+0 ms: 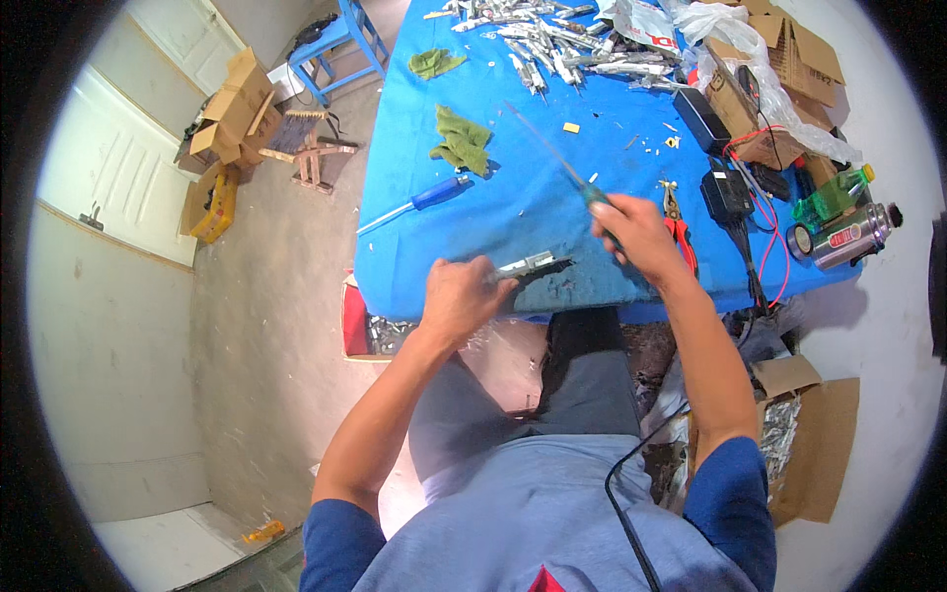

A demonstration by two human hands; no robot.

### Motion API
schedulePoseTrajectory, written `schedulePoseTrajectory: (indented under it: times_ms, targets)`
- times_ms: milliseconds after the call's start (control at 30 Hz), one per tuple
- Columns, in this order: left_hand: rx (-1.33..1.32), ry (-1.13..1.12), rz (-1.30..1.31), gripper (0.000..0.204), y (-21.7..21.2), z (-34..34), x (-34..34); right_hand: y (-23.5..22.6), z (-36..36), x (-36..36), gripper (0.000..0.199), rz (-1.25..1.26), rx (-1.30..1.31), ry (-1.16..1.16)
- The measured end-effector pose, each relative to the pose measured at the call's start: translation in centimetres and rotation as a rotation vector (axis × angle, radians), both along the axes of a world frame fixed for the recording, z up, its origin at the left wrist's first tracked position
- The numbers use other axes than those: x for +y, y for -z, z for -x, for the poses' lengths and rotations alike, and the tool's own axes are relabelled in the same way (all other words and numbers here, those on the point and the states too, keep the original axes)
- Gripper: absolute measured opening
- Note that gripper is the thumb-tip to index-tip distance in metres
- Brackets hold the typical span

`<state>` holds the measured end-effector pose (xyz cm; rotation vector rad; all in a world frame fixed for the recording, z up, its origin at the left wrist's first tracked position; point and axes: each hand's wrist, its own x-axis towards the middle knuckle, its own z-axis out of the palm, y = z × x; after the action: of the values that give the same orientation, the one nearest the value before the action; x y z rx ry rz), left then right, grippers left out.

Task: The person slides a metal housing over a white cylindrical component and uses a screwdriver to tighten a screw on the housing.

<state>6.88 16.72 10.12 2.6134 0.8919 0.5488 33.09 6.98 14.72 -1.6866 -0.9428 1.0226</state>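
Observation:
My left hand (460, 299) is closed on a small elongated silver-grey metal piece (528, 264) at the near edge of the blue-covered table (395, 266). Part of the piece is hidden by my fingers. My right hand (636, 235) grips the dark green handle of a screwdriver (552, 153). Its long thin shaft points away to the far left, raised and apart from the piece. Near my right hand lie red-handled pliers (681, 232). A blue-handled screwdriver (434, 194) lies to the far left of my left hand.
A heap of similar silver pieces (562, 49) covers the far side. Green cloths (461, 140) lie at left. Black power adapters (728, 192), a steel thermos (848, 237) and a green bottle (834, 197) crowd the right. A box of scraps (385, 335) stands below the left edge.

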Motion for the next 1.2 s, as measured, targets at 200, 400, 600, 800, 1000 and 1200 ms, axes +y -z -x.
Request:
schedulePoseTrajectory:
  times_ms: [200, 400, 600, 800, 1000, 1200]
  targets:
    - [0.015, -0.102, 0.006, 0.037, 0.0, -1.3, -1.2, -0.1, 2.0, -14.1, 0.041, -0.006, 0.402, 0.026]
    - [0.016, -0.087, 0.014, 0.040, -0.4, -1.7, -1.7, 1.0, 5.9, -18.4, 0.049, 0.053, 0.550, 0.043]
    - [0.051, -0.092, 0.056, 0.043, -0.9, -2.0, -1.9, 3.3, 7.2, -17.6, 0.047, 0.026, 0.604, 0.087]
    - [0.082, -0.106, 0.085, 0.046, -1.0, -1.9, -2.0, 3.5, 7.7, -18.1, 0.045, -0.014, 0.544, 0.121]
    - [0.045, -0.115, 0.087, 0.045, -0.9, -2.0, -2.2, 3.7, 7.1, -17.8, 0.043, -0.001, 0.585, 0.136]
    - [0.037, -0.115, 0.034, 0.045, -0.5, -2.0, -2.2, 3.7, 6.8, -17.5, 0.044, -0.031, 0.723, 0.146]
